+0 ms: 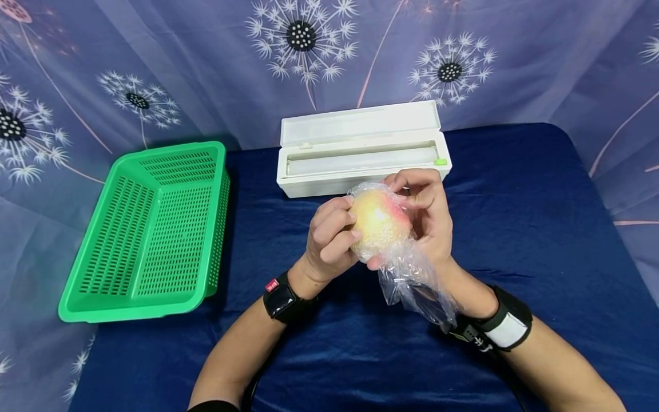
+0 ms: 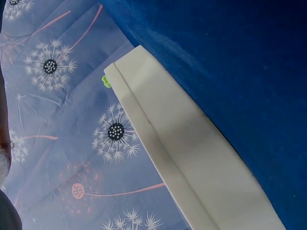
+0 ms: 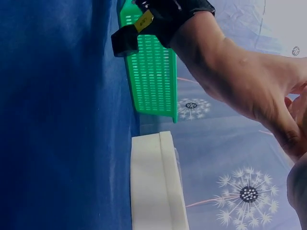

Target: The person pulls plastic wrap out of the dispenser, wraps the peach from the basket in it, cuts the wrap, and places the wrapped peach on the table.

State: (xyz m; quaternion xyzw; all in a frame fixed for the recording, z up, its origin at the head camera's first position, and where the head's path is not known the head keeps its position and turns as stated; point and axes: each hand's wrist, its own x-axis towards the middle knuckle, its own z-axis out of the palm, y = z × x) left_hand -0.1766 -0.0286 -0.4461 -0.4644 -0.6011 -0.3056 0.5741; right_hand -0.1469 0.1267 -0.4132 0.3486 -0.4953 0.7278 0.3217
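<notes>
A yellow-pink round fruit (image 1: 379, 223), wrapped in clear plastic film (image 1: 412, 280), is held above the blue table between both hands. My left hand (image 1: 329, 239) grips its left side with curled fingers. On the other side my right hand (image 1: 427, 214) holds the fruit and pinches the film at the top. A loose tail of film hangs down over the right wrist. In the right wrist view the left hand (image 3: 259, 91) and its black wrist strap (image 3: 158, 19) show; the fruit is hidden there.
A white film dispenser box (image 1: 360, 150) lies open just behind the hands, also seen as the white box (image 2: 192, 158) and the box (image 3: 156, 187). A green perforated basket (image 1: 149, 234) stands at the left, and the basket (image 3: 151, 72) shows again. A dandelion-print curtain (image 1: 206, 57) backs the table.
</notes>
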